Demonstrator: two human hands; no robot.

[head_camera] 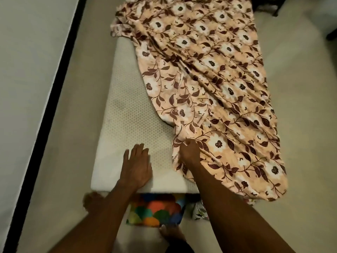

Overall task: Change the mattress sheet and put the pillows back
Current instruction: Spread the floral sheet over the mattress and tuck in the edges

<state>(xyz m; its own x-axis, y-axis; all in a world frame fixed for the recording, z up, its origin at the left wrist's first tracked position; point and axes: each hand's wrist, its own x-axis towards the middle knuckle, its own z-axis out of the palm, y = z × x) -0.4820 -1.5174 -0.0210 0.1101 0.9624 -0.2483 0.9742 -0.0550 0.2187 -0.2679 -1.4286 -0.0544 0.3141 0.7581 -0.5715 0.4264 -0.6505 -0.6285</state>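
Note:
A white mattress [127, 110] with a honeycomb texture lies on the floor, running away from me. A peach sheet [218, 79] with white flowers and brown leaves is spread loosely over its right side and far end, leaving the near left part bare. My left hand [137, 164] rests flat on the bare mattress near the front edge, fingers straight. My right hand [188, 152] pinches the sheet's near left edge, bunching the cloth. A colourful patterned pillow [156, 210] lies on the floor just below the mattress's near end, between my feet.
A black strip [54, 88] runs along the floor on the left, beside a pale wall or panel. A small white floral cloth [199, 212] lies right of the pillow. Dark furniture legs [269, 6] stand at the far right. My bare feet [93, 199] are on the floor.

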